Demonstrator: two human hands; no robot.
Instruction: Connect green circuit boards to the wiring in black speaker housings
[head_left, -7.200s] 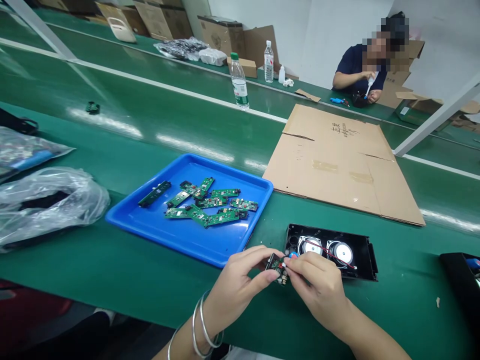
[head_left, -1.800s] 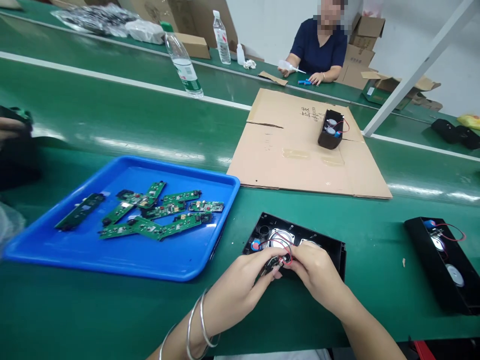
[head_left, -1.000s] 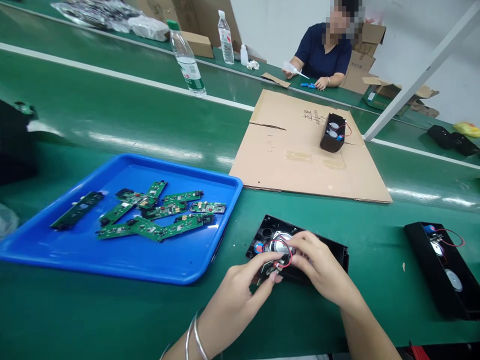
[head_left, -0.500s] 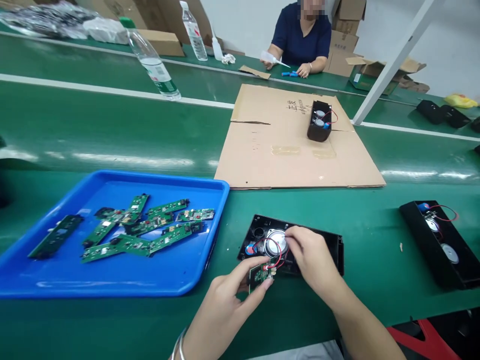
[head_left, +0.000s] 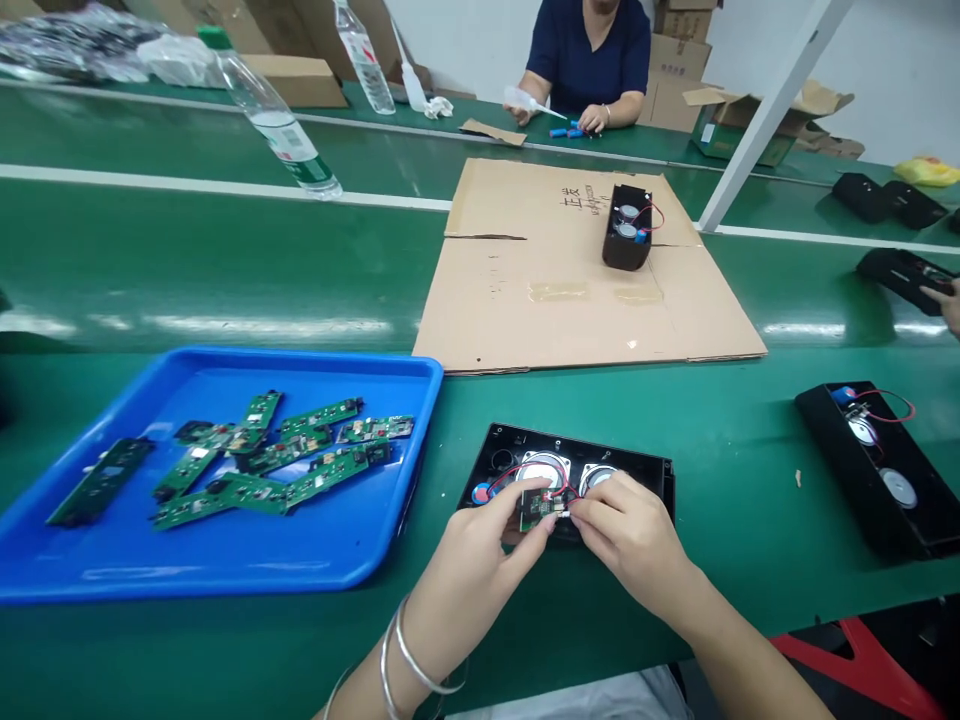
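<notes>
My left hand [head_left: 480, 550] pinches a small green circuit board [head_left: 533, 508] between thumb and fingers. My right hand [head_left: 631, 535] meets it at the board's right edge, fingertips closed on a small white wire connector [head_left: 564, 511]; whether it is seated cannot be seen. Beneath both hands lies a black speaker housing [head_left: 654, 480], open side up. Inside are two round silver speakers [head_left: 541, 466], the right one partly covered by my fingers, and a blue cylindrical cell [head_left: 481, 493] at the left. Red and dark wires run from the housing up to the board.
Left of the housing is a blue tray [head_left: 431, 400] with several circuit boards [head_left: 255, 490]. Another open speaker housing [head_left: 832, 470] stands at the right. Beyond lies flat cardboard [head_left: 510, 330] bearing a third housing [head_left: 628, 250]. A co-worker [head_left: 589, 60] sits opposite; another person's hand [head_left: 951, 305] shows far right.
My right hand has moved from the speaker to the edge of the board and closed on the connector. The board has turned flatter. Another hand with a black housing has appeared far right.
</notes>
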